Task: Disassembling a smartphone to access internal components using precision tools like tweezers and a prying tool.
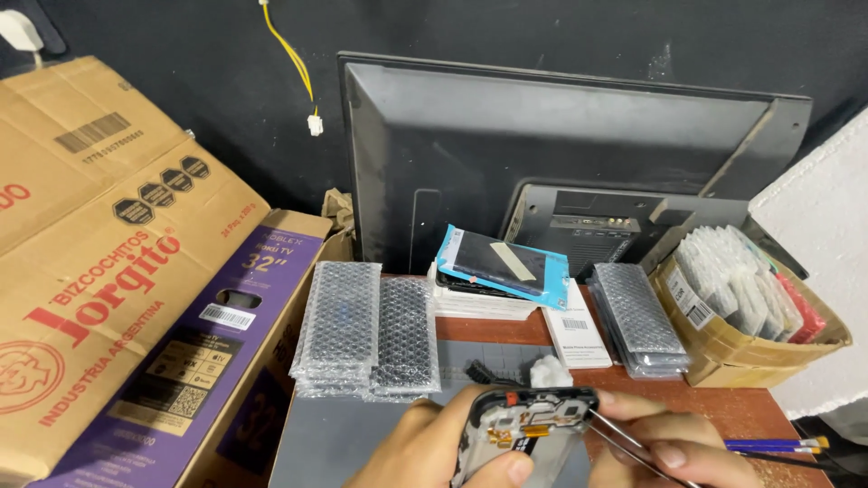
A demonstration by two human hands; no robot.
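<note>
The left hand is gripping an opened phone frame at the bottom edge of the view, fingers curled round its left side and the thumb pressing on its lower face, so the exposed inner parts are facing up. The right hand is closing on a pair of metal tweezers, whose tips are touching the frame's upper right corner, near what looks like the camera housing, though the view is too small to be sure.

Both hands are working just above a grey mat lying on the reddish tabletop. Just behind the frame a black brush and a white wad are lying on the mat. Stacks of bubble-wrapped packets are crowding the left, more packets are lying on the right, and a blue-edged screen part is resting on a stack of flat white boxes. Behind them a flat television is leaning with its back outward. Cardboard boxes are hemming in the left, and a carton of bagged parts is sitting on the right. Thin brushes are lying beside the right hand.
</note>
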